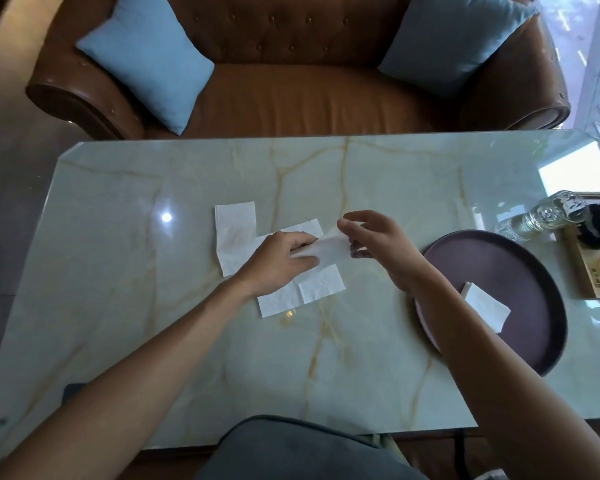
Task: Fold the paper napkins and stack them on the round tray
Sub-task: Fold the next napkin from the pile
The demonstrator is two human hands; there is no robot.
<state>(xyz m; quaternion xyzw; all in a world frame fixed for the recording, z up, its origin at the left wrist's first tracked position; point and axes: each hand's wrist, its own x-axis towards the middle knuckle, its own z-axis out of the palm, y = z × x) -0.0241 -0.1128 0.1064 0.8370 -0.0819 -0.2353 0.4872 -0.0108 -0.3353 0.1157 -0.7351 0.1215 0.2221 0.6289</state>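
Grey cushion (291,448) nearest; both hands (278,265) (381,244) pinch thin white napkin (329,251) over glossy marble table (118,237)

- A single head view looks forward and steeply down onto the marble table (125,258) from its near edge.
- It sits close above the table, facing the sofa (302,98) beyond its far edge.

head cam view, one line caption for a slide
Both hands, left and right, fold a paper napkin beside a round tray.

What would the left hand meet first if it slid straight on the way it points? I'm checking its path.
Likely the right hand, pinching the same napkin that the left hand holds; depth is unclear.
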